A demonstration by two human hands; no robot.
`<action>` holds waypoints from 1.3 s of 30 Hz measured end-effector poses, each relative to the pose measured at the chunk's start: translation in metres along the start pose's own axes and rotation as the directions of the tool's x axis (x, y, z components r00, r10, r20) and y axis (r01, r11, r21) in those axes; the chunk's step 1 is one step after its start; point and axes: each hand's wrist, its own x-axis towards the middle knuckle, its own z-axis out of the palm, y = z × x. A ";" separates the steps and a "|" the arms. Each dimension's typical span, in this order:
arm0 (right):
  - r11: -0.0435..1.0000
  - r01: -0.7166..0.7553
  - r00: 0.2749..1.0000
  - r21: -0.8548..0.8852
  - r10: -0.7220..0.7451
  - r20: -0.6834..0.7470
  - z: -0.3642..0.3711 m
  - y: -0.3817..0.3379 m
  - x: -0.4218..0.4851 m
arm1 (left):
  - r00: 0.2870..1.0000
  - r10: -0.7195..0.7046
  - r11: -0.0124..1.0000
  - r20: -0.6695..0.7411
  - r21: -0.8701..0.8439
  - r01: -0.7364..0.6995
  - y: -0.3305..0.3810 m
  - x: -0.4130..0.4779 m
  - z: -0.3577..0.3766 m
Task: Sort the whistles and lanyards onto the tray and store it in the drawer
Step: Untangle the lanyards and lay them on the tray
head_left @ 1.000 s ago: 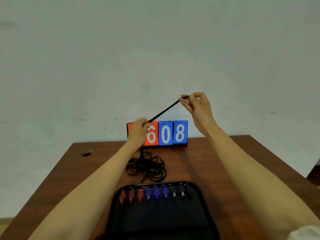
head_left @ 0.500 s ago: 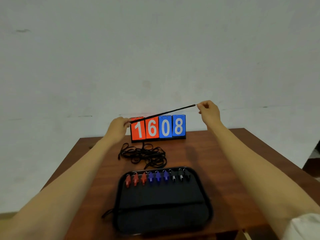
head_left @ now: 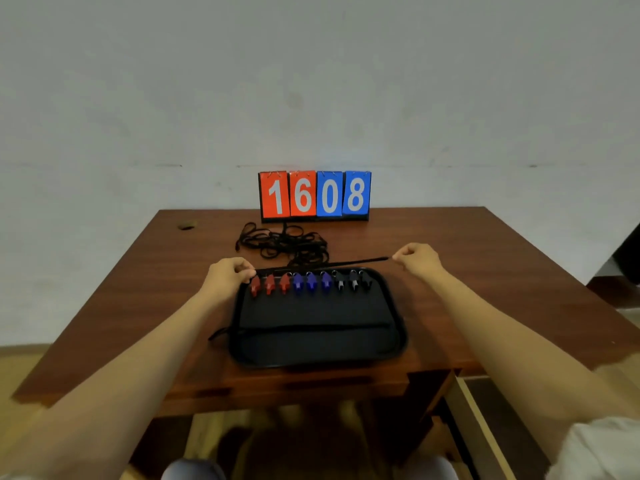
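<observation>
Pale wall [head_left: 311,81]; brown wooden table [head_left: 485,271]; tan floor [head_left: 20,358].

A flip scoreboard [head_left: 315,195] stands upright at the back of the bench [head_left: 485,271], beyond the left hand [head_left: 228,275] and the right hand [head_left: 417,259] and between the two. Its two red cards read 1 and 6, its two blue cards 0 and 8, all in white digits over a black base. The bench is brown wood. A small round hole [head_left: 187,226] lies beyond the left hand and to its left. A pale wall [head_left: 311,81] rises behind. Far right of the right hand, a dark shape [head_left: 631,258] is cut off by the frame.
</observation>
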 end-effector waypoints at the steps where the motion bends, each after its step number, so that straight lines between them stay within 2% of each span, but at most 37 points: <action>1: 1.000 -0.025 1.000 0.002 0.025 0.014 0.003 0.009 -0.004 | 1.000 -0.020 1.000 0.019 0.014 0.019 -0.003 -0.003 0.004; 5: 0.992 -0.103 0.992 -0.069 0.107 0.062 0.013 0.040 -0.018 | 0.993 -0.072 0.994 0.089 0.089 0.064 -0.018 -0.015 0.017; 10: 0.984 -0.144 0.983 -0.105 0.154 0.095 0.018 0.067 -0.034 | 0.994 -0.098 0.988 0.043 0.120 0.092 -0.040 -0.029 0.031; 17: 0.977 -0.115 0.973 -0.181 0.148 0.179 0.022 0.085 -0.041 | 0.994 -0.009 0.972 0.110 0.233 -0.017 -0.057 -0.043 0.040; 22: 0.968 -0.045 0.978 -0.247 0.094 0.189 0.026 0.086 -0.041 | 0.995 0.075 0.912 0.072 0.399 -0.097 -0.063 -0.045 0.040; 25: 0.951 -0.007 0.984 -0.308 0.061 0.168 0.029 0.086 -0.042 | 0.997 0.072 0.864 0.040 0.496 -0.083 -0.063 -0.045 0.044; 29: 0.904 0.085 0.990 -0.419 -0.030 0.136 0.030 0.086 -0.045 | 0.997 0.083 0.834 -0.002 0.547 -0.068 -0.064 -0.046 0.048; 32: 0.869 0.161 0.985 -0.469 -0.114 0.128 0.031 0.087 -0.046 | 0.993 0.118 0.857 -0.020 0.506 -0.092 -0.066 -0.047 0.051; 35: 0.812 0.298 0.953 -0.503 -0.218 0.212 0.034 0.089 -0.045 | 0.990 0.142 0.851 0.020 0.508 -0.132 -0.064 -0.047 0.052; 39: 0.738 0.395 0.913 -0.548 -0.250 0.322 0.042 0.092 -0.044 | 0.990 0.131 0.833 0.056 0.535 -0.140 -0.065 -0.045 0.054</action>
